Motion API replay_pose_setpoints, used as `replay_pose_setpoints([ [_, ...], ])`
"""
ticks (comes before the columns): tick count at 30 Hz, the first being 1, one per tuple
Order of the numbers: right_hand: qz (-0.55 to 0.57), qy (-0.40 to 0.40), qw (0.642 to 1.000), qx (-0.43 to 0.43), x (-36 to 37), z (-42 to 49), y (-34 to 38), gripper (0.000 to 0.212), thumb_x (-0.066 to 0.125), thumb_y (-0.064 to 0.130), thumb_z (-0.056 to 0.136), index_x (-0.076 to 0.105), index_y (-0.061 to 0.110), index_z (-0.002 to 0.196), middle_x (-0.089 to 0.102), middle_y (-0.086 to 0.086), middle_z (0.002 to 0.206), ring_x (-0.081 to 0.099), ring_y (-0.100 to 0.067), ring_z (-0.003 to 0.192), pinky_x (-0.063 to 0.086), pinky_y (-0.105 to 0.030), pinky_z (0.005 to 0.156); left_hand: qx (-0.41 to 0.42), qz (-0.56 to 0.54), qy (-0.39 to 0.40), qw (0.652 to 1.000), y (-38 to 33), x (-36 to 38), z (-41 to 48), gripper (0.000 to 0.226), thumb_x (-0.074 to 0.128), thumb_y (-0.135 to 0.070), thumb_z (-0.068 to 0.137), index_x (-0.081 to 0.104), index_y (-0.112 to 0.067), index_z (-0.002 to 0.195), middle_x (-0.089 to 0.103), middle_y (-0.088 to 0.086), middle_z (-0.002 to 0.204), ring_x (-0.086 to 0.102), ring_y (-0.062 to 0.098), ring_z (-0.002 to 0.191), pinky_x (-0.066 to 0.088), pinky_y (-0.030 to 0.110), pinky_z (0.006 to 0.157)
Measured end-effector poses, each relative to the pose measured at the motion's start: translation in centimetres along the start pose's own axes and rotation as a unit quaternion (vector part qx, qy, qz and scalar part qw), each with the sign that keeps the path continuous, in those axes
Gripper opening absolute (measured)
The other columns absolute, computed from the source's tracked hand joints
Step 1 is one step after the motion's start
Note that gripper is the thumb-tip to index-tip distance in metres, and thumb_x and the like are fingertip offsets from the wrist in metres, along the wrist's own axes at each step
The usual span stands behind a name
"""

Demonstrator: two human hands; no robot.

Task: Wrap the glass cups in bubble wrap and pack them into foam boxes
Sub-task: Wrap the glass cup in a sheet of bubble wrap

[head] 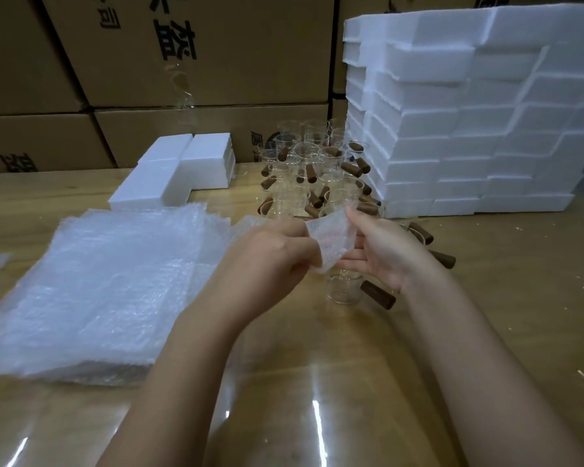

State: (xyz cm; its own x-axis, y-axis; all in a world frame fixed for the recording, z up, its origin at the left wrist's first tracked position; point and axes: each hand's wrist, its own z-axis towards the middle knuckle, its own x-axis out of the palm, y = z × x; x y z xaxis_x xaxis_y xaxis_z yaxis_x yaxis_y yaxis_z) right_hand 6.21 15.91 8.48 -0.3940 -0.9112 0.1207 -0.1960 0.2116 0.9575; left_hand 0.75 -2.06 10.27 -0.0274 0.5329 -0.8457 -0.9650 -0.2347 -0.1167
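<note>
Both hands hold 1 small bubble wrap piece in the air. The left hand pinches its left edge and the right hand pinches the right edge, thumb on top, probably to spread it open. Just below, 1 glass cup stands on the tabletop, ready for wrapping. The bubble wrap stack lies to the left, and the foam boxes are piled at the right.

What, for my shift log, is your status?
Hands: left hand, right hand pinch bubble wrap sheet. Nearest glass cup unwrapped on table. Nothing blocking.
</note>
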Motion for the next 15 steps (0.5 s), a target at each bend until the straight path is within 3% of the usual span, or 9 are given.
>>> replay_pose_setpoints([
  [2, -0.005, -0.019, 1.000, 0.001, 0.0, 0.1, -0.1, 0.026, 0.047, 0.027, 0.100, 0.061, 0.006, 0.106, 0.075, -0.007, 0.082, 0.073, -0.016, 0.075, 0.057, -0.025, 0.059, -0.003, -0.014, 0.030, 0.999, -0.1, 0.2, 0.0, 0.015, 0.073, -0.001, 0.076, 0.074, -0.015, 0.080, 0.066, 0.001, 0.082, 0.063, 0.023, 0.077, 0.050, 0.034, 0.057],
  [4, -0.023, -0.025, 0.999, -0.010, -0.1, -0.1, 0.0, 0.021, 0.047, 0.019, 0.100, 0.062, 0.006, 0.094, 0.073, 0.000, 0.067, 0.070, -0.010, 0.061, 0.054, -0.021, 0.053, -0.070, -0.061, 0.118, 0.989, 0.1, 0.2, -0.2, 0.013, 0.073, -0.025, 0.081, 0.072, -0.026, 0.094, 0.065, -0.010, 0.093, 0.062, 0.010, 0.085, 0.051, 0.031, 0.067],
  [6, -0.070, -0.039, 0.996, -0.041, -0.2, -0.4, 0.3, 0.022, 0.050, 0.018, 0.099, 0.065, 0.008, 0.086, 0.071, 0.002, 0.065, 0.068, -0.007, 0.057, 0.052, -0.018, 0.051, -0.167, -0.134, 0.203, 0.956, 0.1, 0.1, -0.4, 0.040, 0.065, -0.062, 0.074, 0.065, -0.037, 0.106, 0.064, -0.021, 0.101, 0.060, -0.004, 0.089, 0.051, 0.022, 0.076],
  [7, -0.102, -0.049, 0.992, -0.063, -0.2, -0.5, 0.4, 0.022, 0.052, 0.018, 0.098, 0.068, 0.009, 0.085, 0.072, 0.002, 0.069, 0.069, -0.007, 0.060, 0.051, -0.017, 0.051, -0.200, -0.179, 0.193, 0.944, 0.0, 0.0, -0.3, 0.050, 0.057, -0.073, 0.068, 0.063, -0.040, 0.105, 0.064, -0.024, 0.100, 0.060, -0.007, 0.087, 0.051, 0.020, 0.075],
  [9, -0.171, -0.071, 0.976, -0.116, 0.3, -1.0, 0.7, 0.018, 0.058, 0.020, 0.094, 0.072, 0.013, 0.086, 0.073, 0.002, 0.076, 0.069, -0.009, 0.066, 0.053, -0.017, 0.054, -0.251, -0.275, 0.085, 0.924, -0.4, -0.2, 0.1, 0.052, 0.050, -0.076, 0.062, 0.063, -0.039, 0.096, 0.066, -0.022, 0.091, 0.063, -0.006, 0.082, 0.053, 0.018, 0.068],
  [11, -0.251, -0.102, 0.947, -0.170, 1.1, -1.4, 0.8, 0.013, 0.063, 0.025, 0.090, 0.073, 0.021, 0.082, 0.071, 0.007, 0.077, 0.067, -0.009, 0.068, 0.053, -0.023, 0.060, -0.301, -0.357, -0.012, 0.884, -0.6, 0.0, 0.4, 0.045, 0.057, -0.066, 0.067, 0.065, -0.031, 0.095, 0.068, -0.016, 0.091, 0.068, 0.002, 0.079, 0.056, 0.022, 0.064],
  [15, -0.364, -0.147, 0.892, -0.226, 3.1, -2.5, 1.0, 0.017, 0.069, 0.036, 0.084, 0.063, 0.025, 0.072, 0.065, 0.011, 0.071, 0.060, -0.004, 0.069, 0.044, -0.026, 0.058, -0.374, -0.419, -0.087, 0.823, -0.6, 0.9, 0.7, 0.025, 0.067, -0.041, 0.084, 0.065, -0.018, 0.093, 0.070, -0.003, 0.094, 0.071, 0.009, 0.076, 0.055, 0.021, 0.060],
])
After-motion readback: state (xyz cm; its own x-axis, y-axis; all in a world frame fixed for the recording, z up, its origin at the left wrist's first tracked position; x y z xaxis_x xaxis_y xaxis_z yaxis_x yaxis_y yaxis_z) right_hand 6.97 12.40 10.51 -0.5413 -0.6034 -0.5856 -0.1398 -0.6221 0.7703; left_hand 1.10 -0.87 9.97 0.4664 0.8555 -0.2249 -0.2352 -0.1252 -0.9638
